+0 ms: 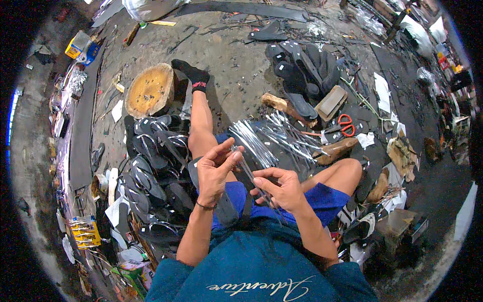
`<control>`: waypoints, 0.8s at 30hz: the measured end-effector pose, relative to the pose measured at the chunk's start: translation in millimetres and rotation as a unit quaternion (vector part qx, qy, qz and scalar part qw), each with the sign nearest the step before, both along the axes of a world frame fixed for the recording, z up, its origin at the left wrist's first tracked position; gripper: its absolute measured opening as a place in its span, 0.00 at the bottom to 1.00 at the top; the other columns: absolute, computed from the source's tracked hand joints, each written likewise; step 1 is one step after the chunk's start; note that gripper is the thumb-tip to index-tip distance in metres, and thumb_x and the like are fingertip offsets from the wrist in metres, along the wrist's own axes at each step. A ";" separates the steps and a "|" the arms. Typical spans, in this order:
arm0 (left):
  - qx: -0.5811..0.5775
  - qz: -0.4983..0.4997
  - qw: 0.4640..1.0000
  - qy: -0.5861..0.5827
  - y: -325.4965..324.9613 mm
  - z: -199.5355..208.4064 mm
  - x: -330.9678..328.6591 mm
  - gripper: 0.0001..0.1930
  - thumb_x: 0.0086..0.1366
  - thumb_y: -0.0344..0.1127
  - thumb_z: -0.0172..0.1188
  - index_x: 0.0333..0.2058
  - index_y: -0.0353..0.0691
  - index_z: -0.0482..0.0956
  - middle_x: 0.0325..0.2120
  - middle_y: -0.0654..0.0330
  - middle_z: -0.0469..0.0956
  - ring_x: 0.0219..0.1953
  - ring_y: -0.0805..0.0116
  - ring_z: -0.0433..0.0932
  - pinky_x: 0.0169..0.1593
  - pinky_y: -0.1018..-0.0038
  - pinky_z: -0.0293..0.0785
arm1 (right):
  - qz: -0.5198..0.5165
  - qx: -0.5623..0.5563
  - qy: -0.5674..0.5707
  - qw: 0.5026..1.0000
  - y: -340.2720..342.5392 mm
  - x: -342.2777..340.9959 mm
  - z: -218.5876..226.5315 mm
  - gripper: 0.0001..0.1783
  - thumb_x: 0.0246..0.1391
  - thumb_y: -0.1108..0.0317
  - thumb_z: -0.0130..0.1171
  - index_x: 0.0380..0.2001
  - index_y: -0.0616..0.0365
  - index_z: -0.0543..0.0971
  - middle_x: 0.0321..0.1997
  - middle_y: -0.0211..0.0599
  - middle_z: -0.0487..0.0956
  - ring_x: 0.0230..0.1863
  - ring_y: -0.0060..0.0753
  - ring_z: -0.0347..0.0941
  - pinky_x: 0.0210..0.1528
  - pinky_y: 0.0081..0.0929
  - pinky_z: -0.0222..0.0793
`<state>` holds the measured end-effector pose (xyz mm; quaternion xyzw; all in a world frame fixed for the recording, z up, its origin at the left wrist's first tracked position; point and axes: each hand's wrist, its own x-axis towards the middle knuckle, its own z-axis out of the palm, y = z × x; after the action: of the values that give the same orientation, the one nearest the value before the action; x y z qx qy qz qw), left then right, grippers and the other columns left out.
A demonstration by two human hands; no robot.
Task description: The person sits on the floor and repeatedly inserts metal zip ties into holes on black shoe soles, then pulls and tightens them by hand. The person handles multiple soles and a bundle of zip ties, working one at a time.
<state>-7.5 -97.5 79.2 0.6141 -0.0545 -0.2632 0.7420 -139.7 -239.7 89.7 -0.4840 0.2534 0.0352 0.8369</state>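
Between my two hands runs a thin, shiny grey strip [246, 168], slanting down to the right across my lap. My left hand [215, 168] pinches its upper end between thumb and fingers. Lower down, my right hand [279, 188] grips the same strip, with its tail passing below toward my shirt. Just beyond the hands lies a bundle of silvery strips [251, 142], with a second, looser bundle [289, 135] to its right. A dark sole-shaped piece [226, 207] rests on my lap beside my left wrist.
Black sandals [146, 176] are heaped at my left, with more black footwear [304, 68] at far right. A round wooden block [150, 90] stands near my outstretched foot. Red-handled scissors [346, 125] lie by a wood piece [338, 150] and a rectangular block [331, 102]. Scraps litter both sides.
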 end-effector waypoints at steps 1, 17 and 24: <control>0.000 -0.008 1.000 -0.001 0.2 -0.7 -1.4 0.19 0.62 0.26 0.66 0.53 0.33 0.77 0.40 0.54 0.84 0.39 0.72 0.82 0.41 0.75 0.80 | 0.004 0.016 0.000 1.000 0.3 -0.6 -0.3 0.13 0.61 0.71 0.61 0.46 0.67 0.79 0.36 0.40 0.83 0.34 0.31 0.83 0.29 0.26 0.83; 0.027 -0.214 0.897 -0.386 -2.0 16.8 -46.3 0.11 0.56 0.23 0.65 0.39 0.34 0.82 0.43 0.50 0.83 0.48 0.56 0.82 0.52 0.64 0.77 | -0.193 0.169 -0.049 0.965 -22.2 26.3 -35.0 0.14 0.69 0.62 0.49 0.51 0.59 0.69 0.47 0.39 0.79 0.40 0.33 0.82 0.30 0.21 0.78; -0.032 0.041 0.997 -0.050 -16.8 14.3 -13.1 0.26 0.65 0.28 0.63 0.60 0.33 0.67 0.45 0.57 0.79 0.42 0.76 0.78 0.38 0.81 0.77 | -0.105 -0.057 -0.067 0.991 -9.9 21.3 -18.2 0.10 0.69 0.64 0.49 0.47 0.58 0.69 0.32 0.31 0.77 0.19 0.13 0.61 0.21 0.13 0.58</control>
<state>-20.6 -114.4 93.5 0.6043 -0.0745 -0.2001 0.7676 -118.4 -249.5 71.5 -0.5027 0.2480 -0.1001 0.8221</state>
